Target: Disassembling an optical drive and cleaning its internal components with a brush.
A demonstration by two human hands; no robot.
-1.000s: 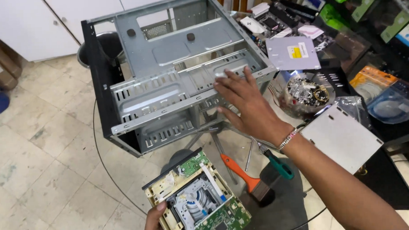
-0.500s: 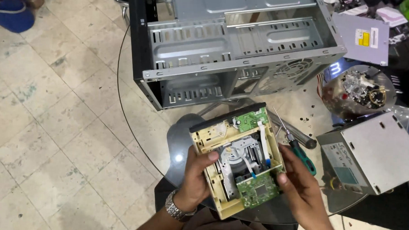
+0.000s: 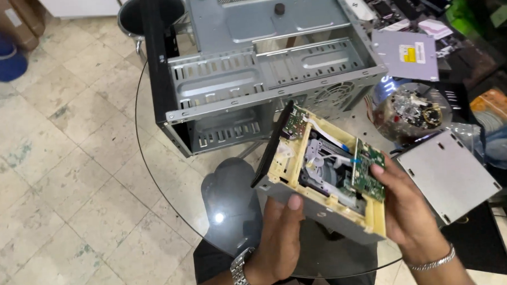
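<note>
Now both hands are on the opened drive (image 3: 328,176), which sits just in front of the empty steel case (image 3: 262,75), held above the round glass surface (image 3: 172,218). A second ago only the left hand carried it low beside the stool while the right hand rested on the case's drive bay; half a second ago the right had already come down to it, so the work has passed from the case to the drive itself. The left hand (image 3: 279,237) cups the drive from below, thumb pressed on its grey side wall, fingers closed round the underside. The right hand (image 3: 405,210) grips the far end, fingertips curled onto the green circuit board by the yellowed plastic frame. The drive is tilted, its black front bezel raised toward the case, its mechanism and ribbon cable exposed. Right of the case lie a closed grey drive (image 3: 408,55), a clear bowl of small parts (image 3: 412,109), and nearer, a flat metal cover plate (image 3: 448,172).
</note>
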